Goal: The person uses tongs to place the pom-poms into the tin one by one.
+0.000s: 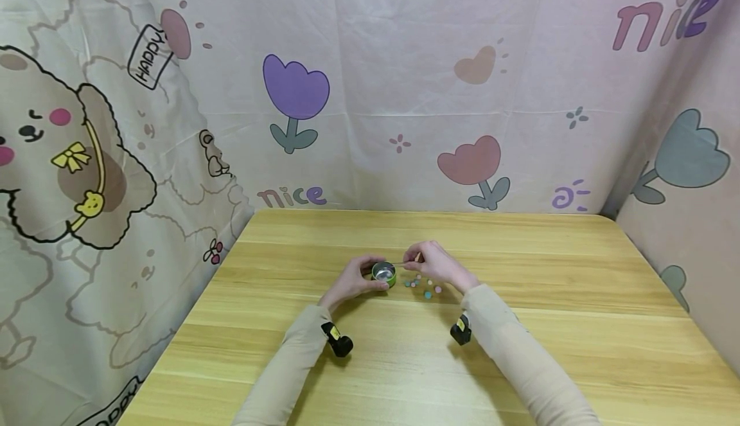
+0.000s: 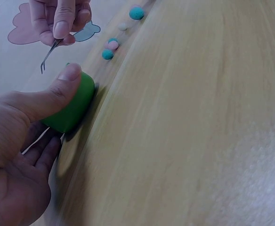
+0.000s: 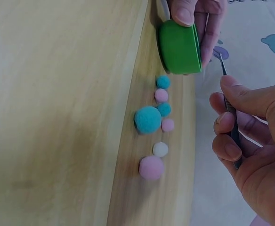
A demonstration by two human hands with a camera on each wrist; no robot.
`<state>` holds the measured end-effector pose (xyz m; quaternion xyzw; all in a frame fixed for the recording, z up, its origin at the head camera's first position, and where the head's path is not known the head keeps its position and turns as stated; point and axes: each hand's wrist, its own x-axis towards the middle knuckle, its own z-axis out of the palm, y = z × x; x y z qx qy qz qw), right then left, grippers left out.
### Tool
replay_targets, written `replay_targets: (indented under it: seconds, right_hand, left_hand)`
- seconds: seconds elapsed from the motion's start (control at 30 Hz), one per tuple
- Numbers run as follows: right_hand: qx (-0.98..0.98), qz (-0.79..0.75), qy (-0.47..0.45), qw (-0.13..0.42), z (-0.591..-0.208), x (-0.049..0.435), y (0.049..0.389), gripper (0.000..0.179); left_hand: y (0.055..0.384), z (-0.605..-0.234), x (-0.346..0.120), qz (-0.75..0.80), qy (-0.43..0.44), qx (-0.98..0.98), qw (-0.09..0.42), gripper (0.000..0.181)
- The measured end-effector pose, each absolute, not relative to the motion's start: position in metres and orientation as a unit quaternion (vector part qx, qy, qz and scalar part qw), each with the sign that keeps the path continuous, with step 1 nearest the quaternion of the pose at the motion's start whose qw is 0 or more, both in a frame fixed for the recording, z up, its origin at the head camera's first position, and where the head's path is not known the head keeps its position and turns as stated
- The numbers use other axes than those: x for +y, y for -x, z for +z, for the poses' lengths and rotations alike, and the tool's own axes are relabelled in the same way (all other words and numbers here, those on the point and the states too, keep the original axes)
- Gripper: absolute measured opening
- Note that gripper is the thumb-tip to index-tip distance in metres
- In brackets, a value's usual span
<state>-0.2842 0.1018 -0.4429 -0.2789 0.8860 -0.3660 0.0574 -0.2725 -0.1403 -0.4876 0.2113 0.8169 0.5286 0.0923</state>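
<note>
A small green bowl [image 3: 179, 48] with a shiny metal inside stands on the table. My left hand [image 1: 354, 279] holds it, thumb on the near side and fingers round the far side. To the right of the bowl, my right hand [image 1: 435, 263] pinches a pair of dark metal tweezers [image 3: 224, 68]. The bent tips are slightly apart near the bowl's rim, and nothing shows between them. Small blue, pink and white pom-poms lie right of the bowl, among them a larger blue pom-pom [image 3: 148, 119], a larger pink pom-pom [image 3: 151, 167] and a white pom-pom [image 3: 160, 149].
The wooden table [image 1: 277, 362] reaches back to a printed cloth [image 1: 393, 85] with flowers and words. More of this cloth hangs at the left and right sides. Black wrist cameras sit on both sleeves.
</note>
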Motion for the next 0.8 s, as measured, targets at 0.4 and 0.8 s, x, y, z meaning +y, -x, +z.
replay_targets:
  seconds: [0.4,0.8]
  right_hand:
    - [0.883,-0.372,0.283,0.038,-0.447,0.115,0.280,0.007]
    - [0.883,-0.374,0.283,0.022,-0.451,0.138,0.269,0.005]
  left_hand:
    - [0.273,-0.489,-0.140,0.530,-0.211,0.817,0.090,0.063]
    - [0.259,-0.464,-0.137,0.524,-0.215,0.817,0.103,0.061]
